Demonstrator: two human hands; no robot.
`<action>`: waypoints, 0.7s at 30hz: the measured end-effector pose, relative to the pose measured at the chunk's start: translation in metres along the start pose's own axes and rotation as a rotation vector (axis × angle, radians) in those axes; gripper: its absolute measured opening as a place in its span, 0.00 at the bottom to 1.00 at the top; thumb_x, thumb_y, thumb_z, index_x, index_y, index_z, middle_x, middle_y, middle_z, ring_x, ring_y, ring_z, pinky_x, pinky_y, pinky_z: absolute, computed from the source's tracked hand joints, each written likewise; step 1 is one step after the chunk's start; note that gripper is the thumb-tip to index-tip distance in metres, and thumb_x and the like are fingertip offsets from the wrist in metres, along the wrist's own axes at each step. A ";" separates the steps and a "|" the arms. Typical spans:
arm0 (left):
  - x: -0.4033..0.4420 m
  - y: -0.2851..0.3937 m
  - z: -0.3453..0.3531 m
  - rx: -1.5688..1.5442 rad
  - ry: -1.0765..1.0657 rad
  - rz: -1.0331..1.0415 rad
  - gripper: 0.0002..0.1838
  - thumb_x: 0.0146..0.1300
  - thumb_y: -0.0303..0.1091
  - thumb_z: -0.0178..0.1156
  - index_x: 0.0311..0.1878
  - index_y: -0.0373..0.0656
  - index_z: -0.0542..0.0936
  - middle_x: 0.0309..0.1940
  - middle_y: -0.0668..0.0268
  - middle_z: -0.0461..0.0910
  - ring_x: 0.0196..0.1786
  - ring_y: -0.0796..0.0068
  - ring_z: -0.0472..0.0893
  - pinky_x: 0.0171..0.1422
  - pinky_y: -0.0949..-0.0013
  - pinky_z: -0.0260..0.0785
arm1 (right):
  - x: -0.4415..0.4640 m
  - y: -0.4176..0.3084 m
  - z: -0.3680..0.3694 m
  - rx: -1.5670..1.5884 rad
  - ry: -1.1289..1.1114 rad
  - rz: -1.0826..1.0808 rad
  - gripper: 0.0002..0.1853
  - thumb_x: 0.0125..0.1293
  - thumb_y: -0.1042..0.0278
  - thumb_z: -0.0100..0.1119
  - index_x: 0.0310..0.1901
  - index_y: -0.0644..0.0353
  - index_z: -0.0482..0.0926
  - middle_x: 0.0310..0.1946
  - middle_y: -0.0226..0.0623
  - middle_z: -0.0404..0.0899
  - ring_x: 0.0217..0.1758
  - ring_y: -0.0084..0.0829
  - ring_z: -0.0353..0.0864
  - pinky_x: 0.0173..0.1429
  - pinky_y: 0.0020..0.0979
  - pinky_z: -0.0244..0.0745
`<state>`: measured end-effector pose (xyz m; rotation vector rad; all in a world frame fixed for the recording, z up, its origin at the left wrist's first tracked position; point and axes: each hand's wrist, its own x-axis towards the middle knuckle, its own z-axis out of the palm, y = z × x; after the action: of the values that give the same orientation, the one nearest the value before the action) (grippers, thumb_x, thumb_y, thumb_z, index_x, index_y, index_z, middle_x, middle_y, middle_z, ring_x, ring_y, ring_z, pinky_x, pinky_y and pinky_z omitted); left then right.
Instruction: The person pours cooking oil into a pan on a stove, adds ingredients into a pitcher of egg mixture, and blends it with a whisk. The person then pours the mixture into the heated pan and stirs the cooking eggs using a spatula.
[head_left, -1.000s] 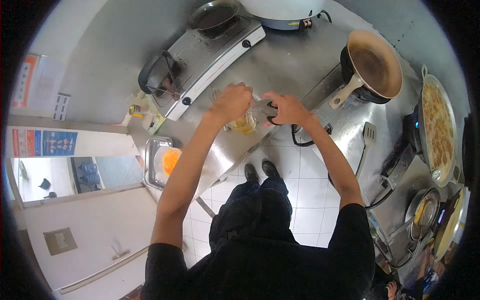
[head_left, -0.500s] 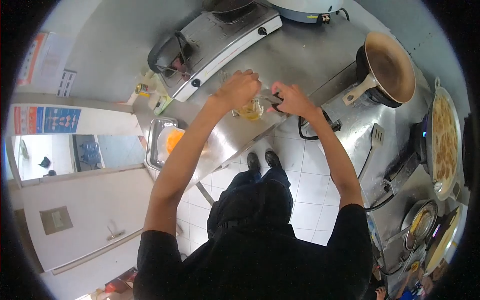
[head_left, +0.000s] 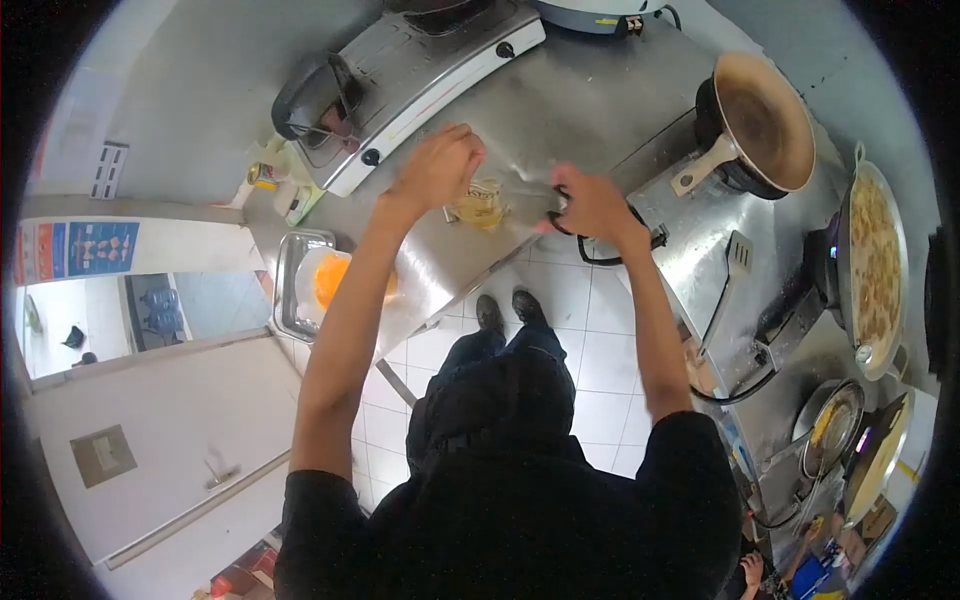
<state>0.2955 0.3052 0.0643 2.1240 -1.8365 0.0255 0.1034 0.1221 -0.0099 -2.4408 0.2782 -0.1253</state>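
A clear glass mug (head_left: 481, 206) with yellow liquid in it stands on the steel counter, between my two hands. My left hand (head_left: 437, 170) hovers just left of the mug, its fingers closed; whatever they may hold is hidden. To the right of the mug, my right hand (head_left: 590, 208) grips a pair of scissors (head_left: 562, 198) by black handle loops, the blades blurred and pointing left toward the mug. By my left forearm, a bowl of orange-yellow contents (head_left: 328, 278) sits partly over a metal tray (head_left: 286, 300).
A gas stove (head_left: 420, 95) stands along the back of the counter (head_left: 570, 100). On the right are a pan (head_left: 765, 120), a spatula (head_left: 738, 255), a large pan of food (head_left: 880, 270) and a strainer (head_left: 835, 430). Bottles (head_left: 285, 180) stand at the left.
My left hand has moved left, away from the mug's rim, leaving more of the mug visible. The scissors hand has drawn slightly apart to the right. The whole view has shifted slightly.
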 end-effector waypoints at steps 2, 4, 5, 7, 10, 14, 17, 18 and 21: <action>-0.004 -0.005 0.002 0.001 0.056 -0.023 0.04 0.59 0.26 0.55 0.35 0.35 0.76 0.33 0.54 0.76 0.42 0.50 0.76 0.48 0.56 0.69 | -0.016 0.035 0.014 0.007 0.061 0.076 0.37 0.36 0.42 0.78 0.43 0.57 0.71 0.33 0.45 0.81 0.38 0.50 0.81 0.42 0.42 0.74; -0.005 0.001 0.003 -0.076 0.000 -0.189 0.04 0.60 0.25 0.54 0.36 0.35 0.76 0.35 0.53 0.77 0.44 0.50 0.77 0.48 0.56 0.70 | -0.012 0.054 0.033 0.016 0.128 0.161 0.38 0.35 0.43 0.78 0.44 0.58 0.72 0.33 0.46 0.81 0.38 0.51 0.81 0.42 0.42 0.75; -0.004 0.005 0.003 -0.079 -0.002 -0.182 0.04 0.60 0.25 0.54 0.36 0.35 0.76 0.35 0.53 0.77 0.44 0.50 0.77 0.48 0.56 0.70 | -0.005 0.055 0.045 -0.041 0.113 0.300 0.35 0.39 0.48 0.76 0.47 0.59 0.72 0.35 0.45 0.81 0.41 0.49 0.81 0.43 0.43 0.76; -0.004 0.016 0.006 -0.212 -0.032 -0.315 0.08 0.58 0.23 0.54 0.42 0.37 0.77 0.42 0.53 0.79 0.47 0.50 0.77 0.50 0.57 0.70 | 0.006 0.063 0.082 -0.089 0.093 0.460 0.33 0.43 0.53 0.74 0.49 0.60 0.71 0.36 0.45 0.81 0.43 0.46 0.82 0.43 0.43 0.76; -0.005 0.021 0.008 -0.120 0.077 0.028 0.13 0.56 0.23 0.54 0.45 0.41 0.79 0.48 0.54 0.78 0.50 0.51 0.77 0.54 0.57 0.69 | 0.025 0.083 0.137 -0.223 0.145 0.448 0.27 0.48 0.59 0.68 0.49 0.61 0.72 0.36 0.46 0.81 0.44 0.47 0.82 0.43 0.44 0.77; -0.009 0.026 -0.002 0.080 -0.104 0.213 0.15 0.52 0.23 0.56 0.44 0.45 0.82 0.51 0.57 0.78 0.52 0.53 0.76 0.57 0.56 0.68 | 0.040 0.081 0.151 -0.330 0.206 0.469 0.24 0.51 0.64 0.62 0.51 0.62 0.73 0.44 0.47 0.79 0.46 0.48 0.81 0.48 0.47 0.77; -0.012 0.030 -0.003 0.079 -0.194 0.051 0.12 0.50 0.24 0.58 0.39 0.44 0.83 0.52 0.58 0.78 0.53 0.56 0.76 0.60 0.56 0.66 | 0.052 0.070 0.139 -0.261 0.156 0.475 0.24 0.53 0.65 0.61 0.54 0.60 0.73 0.49 0.46 0.76 0.49 0.47 0.80 0.52 0.47 0.75; -0.013 0.028 -0.005 0.049 -0.176 0.030 0.10 0.50 0.25 0.59 0.37 0.43 0.82 0.50 0.58 0.79 0.52 0.56 0.77 0.58 0.56 0.67 | 0.055 0.062 0.133 -0.155 0.111 0.497 0.24 0.54 0.66 0.60 0.54 0.59 0.73 0.51 0.46 0.75 0.51 0.47 0.79 0.55 0.46 0.74; -0.015 -0.002 0.024 -0.121 -0.083 -0.030 0.06 0.53 0.28 0.62 0.36 0.41 0.81 0.38 0.55 0.82 0.42 0.55 0.81 0.48 0.58 0.72 | 0.055 0.064 0.153 -0.087 0.237 0.421 0.21 0.53 0.65 0.61 0.50 0.58 0.75 0.46 0.47 0.78 0.51 0.49 0.78 0.54 0.46 0.73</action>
<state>0.2902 0.3138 0.0372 2.0975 -1.8028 -0.1781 0.1712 0.1556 -0.1678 -2.3944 0.9097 -0.2196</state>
